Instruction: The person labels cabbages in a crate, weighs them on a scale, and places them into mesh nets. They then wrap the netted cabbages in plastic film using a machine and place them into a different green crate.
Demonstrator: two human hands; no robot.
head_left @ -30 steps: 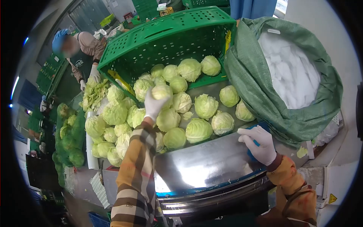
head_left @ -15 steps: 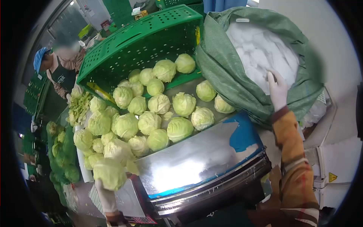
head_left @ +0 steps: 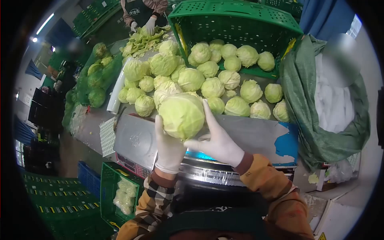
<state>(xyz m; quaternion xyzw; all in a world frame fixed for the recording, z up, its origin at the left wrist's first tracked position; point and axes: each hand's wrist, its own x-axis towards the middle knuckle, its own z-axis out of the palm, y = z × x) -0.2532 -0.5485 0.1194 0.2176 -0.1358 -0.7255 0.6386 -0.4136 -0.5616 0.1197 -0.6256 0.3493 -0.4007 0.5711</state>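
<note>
White-gloved hands, left (head_left: 170, 146) and right (head_left: 216, 140), raised, cupping one cabbage (head_left: 182, 116) between them.

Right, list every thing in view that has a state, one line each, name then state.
cabbage: lifted off the table, held between both gloved hands.
left hand: gripping the cabbage's left side.
right hand: fingers spread on its right side.
green crate: tipped on its side, open toward the table, cabbages spilling out.
green sack: open, white contents showing.
loose cabbages: heaped on the metal table.
</note>
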